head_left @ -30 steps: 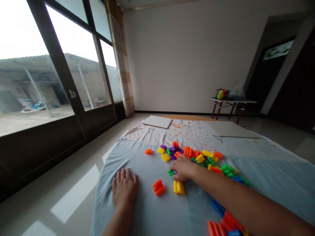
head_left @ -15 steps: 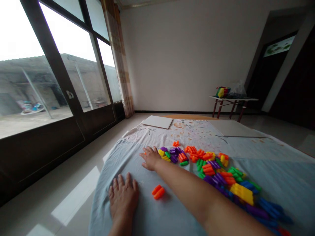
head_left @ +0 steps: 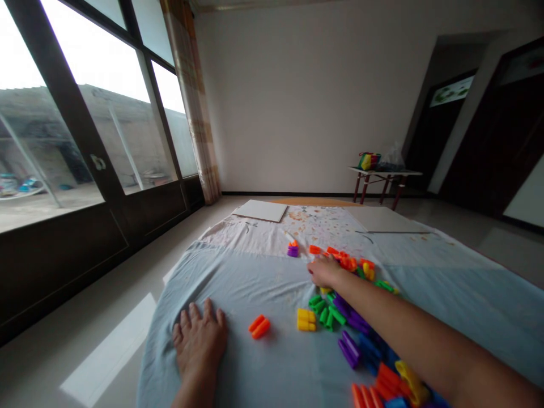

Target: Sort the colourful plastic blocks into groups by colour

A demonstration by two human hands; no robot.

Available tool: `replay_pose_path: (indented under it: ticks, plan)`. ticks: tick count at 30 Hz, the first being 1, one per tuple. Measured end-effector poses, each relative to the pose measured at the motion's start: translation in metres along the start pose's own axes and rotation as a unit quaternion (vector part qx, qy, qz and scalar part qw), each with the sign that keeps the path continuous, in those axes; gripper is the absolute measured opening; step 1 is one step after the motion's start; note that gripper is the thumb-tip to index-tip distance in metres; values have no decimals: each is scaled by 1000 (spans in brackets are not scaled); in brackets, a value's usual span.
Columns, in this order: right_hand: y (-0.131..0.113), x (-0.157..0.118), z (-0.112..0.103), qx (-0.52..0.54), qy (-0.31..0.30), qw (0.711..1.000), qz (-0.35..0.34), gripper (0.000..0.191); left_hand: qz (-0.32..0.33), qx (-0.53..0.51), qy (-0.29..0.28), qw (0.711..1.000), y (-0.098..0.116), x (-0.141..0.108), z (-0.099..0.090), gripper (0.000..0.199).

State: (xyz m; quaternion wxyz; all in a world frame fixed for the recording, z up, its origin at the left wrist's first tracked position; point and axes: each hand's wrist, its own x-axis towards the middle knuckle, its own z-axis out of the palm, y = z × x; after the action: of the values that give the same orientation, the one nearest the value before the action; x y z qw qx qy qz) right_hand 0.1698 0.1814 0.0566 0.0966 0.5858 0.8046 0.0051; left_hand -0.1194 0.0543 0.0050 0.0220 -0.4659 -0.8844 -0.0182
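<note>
My left hand (head_left: pixel 200 337) lies flat on the light blue cloth with its fingers spread, holding nothing. To its right is an orange plastic building block (head_left: pixel 259 326) made of joined tubes. A yellow block (head_left: pixel 306 319) sits farther right. My right hand (head_left: pixel 325 271) reaches to the far edge of a loose heap of blocks. Its fingers curl downward, with a bit of red-orange at the tips; what they grip is largely hidden. Around it are orange blocks (head_left: pixel 348 263), green blocks (head_left: pixel 327 311) and a purple block (head_left: pixel 349 349). Beyond it, a purple block (head_left: pixel 293 251) touches an orange one.
Two flat pale boards, one at the left (head_left: pixel 261 210) and one at the right (head_left: pixel 385 219), rest on the far part of the cloth-covered table (head_left: pixel 238 272). Behind stands a small side table (head_left: pixel 385 171) with a colourful bag. Glass doors line the left side.
My right hand has moved right, from the cloth to the heap. Several blocks have shifted; yellow, green and purple ones now lie nearer. A purple block now touches the far orange one. The view has turned slightly right.
</note>
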Motion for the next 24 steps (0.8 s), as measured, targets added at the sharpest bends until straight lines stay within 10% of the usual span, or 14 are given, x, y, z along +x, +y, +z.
replay_pose_path:
  ticks: [4, 7, 13, 20, 24]
  plan:
    - [5, -30, -22, -2, 47, 999, -22, 23, 2, 5, 5, 1000, 0, -2, -2, 59]
    - [-48, -43, -24, 82, 146, 968, -187, 28, -2, 4, 3, 1000, 0, -2, -2, 59]
    - [-140, -54, 15, 93, 88, 888, -442, 46, 4, 4, 12, 1000, 1, -1, 0, 60]
    - [-25, -58, 8, 65, 21, 959, -273, 23, 5, 17, -2, 1000, -1, 1, 2, 62]
    - [-6, -19, -10, 115, 22, 979, -167, 28, 4, 29, -13, 999, 0, 1, 0, 61]
